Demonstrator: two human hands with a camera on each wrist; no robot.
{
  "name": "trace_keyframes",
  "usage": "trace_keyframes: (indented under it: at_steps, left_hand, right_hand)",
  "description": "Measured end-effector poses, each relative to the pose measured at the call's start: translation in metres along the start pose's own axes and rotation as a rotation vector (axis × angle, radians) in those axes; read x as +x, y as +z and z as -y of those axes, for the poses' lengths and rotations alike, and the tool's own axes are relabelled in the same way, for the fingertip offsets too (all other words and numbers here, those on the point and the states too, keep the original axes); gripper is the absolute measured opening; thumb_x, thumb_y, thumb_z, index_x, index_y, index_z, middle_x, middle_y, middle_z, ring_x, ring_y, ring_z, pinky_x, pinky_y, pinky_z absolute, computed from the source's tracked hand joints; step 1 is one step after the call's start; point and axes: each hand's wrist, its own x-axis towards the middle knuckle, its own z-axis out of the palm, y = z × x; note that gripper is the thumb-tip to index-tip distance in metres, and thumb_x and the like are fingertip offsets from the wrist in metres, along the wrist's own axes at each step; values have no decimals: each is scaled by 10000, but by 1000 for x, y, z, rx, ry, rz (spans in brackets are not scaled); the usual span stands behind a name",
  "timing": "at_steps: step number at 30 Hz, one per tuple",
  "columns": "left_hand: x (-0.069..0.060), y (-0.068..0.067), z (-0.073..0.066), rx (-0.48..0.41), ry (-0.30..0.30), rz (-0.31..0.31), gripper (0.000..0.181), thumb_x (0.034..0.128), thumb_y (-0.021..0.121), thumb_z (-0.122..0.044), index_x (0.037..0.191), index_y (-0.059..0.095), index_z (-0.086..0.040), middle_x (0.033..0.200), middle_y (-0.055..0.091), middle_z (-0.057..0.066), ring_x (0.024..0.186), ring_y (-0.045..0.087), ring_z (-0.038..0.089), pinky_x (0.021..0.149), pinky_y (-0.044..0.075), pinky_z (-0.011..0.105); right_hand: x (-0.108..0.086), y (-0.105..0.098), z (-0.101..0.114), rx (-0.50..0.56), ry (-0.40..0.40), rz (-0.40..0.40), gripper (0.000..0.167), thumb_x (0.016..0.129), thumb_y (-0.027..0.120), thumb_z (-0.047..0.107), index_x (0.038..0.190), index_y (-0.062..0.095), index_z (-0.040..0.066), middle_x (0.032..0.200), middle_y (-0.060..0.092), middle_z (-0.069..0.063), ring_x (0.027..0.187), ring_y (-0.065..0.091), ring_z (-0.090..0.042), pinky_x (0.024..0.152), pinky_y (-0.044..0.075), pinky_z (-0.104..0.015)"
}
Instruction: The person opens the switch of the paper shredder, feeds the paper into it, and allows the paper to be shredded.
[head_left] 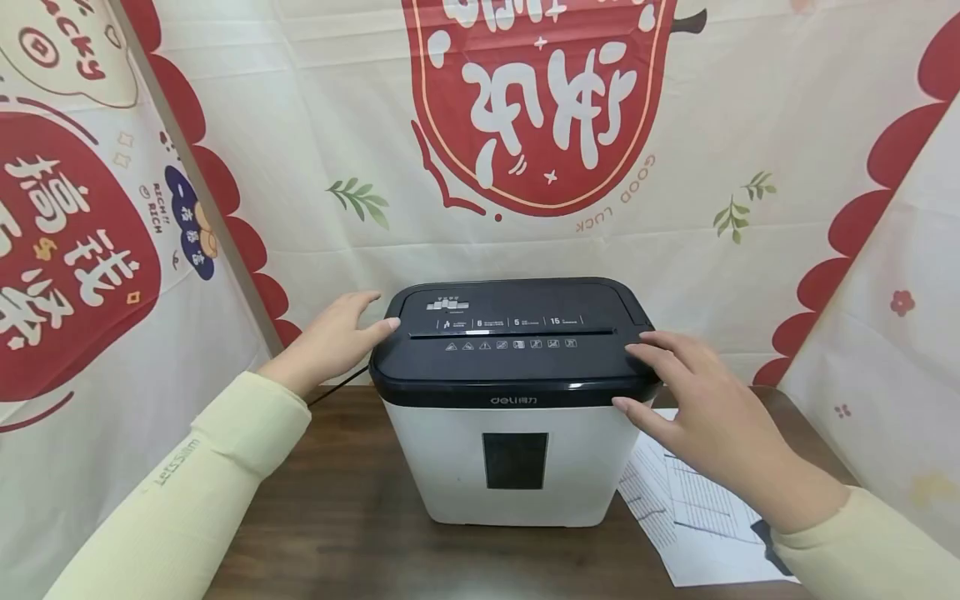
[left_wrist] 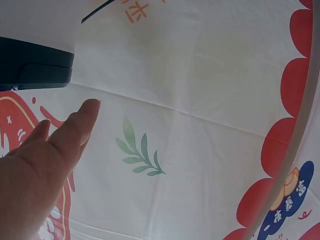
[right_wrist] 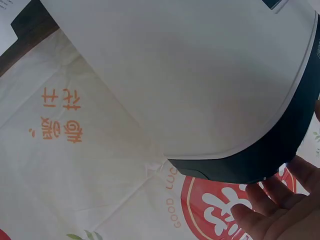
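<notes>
A paper shredder stands upright on the table, with a white bin and a black top that has a long feed slot. At its left edge, my left hand is spread, thumb close to the rim; whether it touches cannot be told. In the left wrist view its fingers are apart from the black top. My right hand is at the right rim, fingers gently bent and fingertips at the black edge. The right wrist view shows these fingers against that edge, gripping nothing.
Printed sheets of paper lie on the brown table to the right, with a dark object partly under the right sleeve. A black cord runs behind the shredder. Printed cloth hangs at the back and sides.
</notes>
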Motion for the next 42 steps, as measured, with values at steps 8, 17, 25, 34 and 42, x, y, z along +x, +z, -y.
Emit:
trace_keyframes:
  at_steps: [8, 17, 25, 34, 42]
  left_hand:
    - [23, -4, -4, 39, 10, 17, 650, 987, 484, -378, 1485, 308, 0, 1506, 334, 228, 1392, 300, 390, 1120, 266, 559]
    - [45, -9, -15, 80, 0, 64, 655, 982, 483, -402, 1477, 332, -1, 1502, 351, 224, 1393, 312, 376, 1123, 278, 538]
    - [62, -7, -21, 91, -2, 126, 659, 973, 492, -427, 1471, 357, -17, 1481, 387, 213, 1362, 356, 362, 1114, 298, 535]
    - [78, -1, -24, 109, 35, 180, 637, 970, 492, -415, 1449, 391, -6, 1421, 452, 214, 1289, 424, 342, 1099, 330, 512]
    - [88, 0, -30, 109, 47, 220, 673, 948, 537, -414, 1464, 368, -16, 1415, 450, 211, 1260, 437, 340, 1097, 334, 514]
  right_hand:
    - [6, 6, 0, 19, -21, 18, 564, 770, 800, 274, 1249, 610, 45, 1285, 531, -175, 1171, 491, -377, 820, 523, -567]
    - [9, 8, -2, 4, -65, 16, 507, 773, 800, 273, 1207, 650, 57, 1246, 567, -152, 1150, 520, -348, 811, 546, -514]
    - [11, 9, -5, -26, -129, -18, 492, 740, 816, 271, 1161, 678, 57, 1200, 597, -139, 1118, 553, -329, 777, 562, -477]
    - [11, 8, -8, -59, -183, -27, 471, 720, 826, 278, 1128, 709, 72, 1147, 613, -113, 1052, 581, -299, 705, 579, -425]
    - [14, 10, -10, -56, -233, -73, 590, 933, 493, 585, 1116, 712, 68, 1135, 616, -118, 1050, 591, -294, 719, 575, -428]
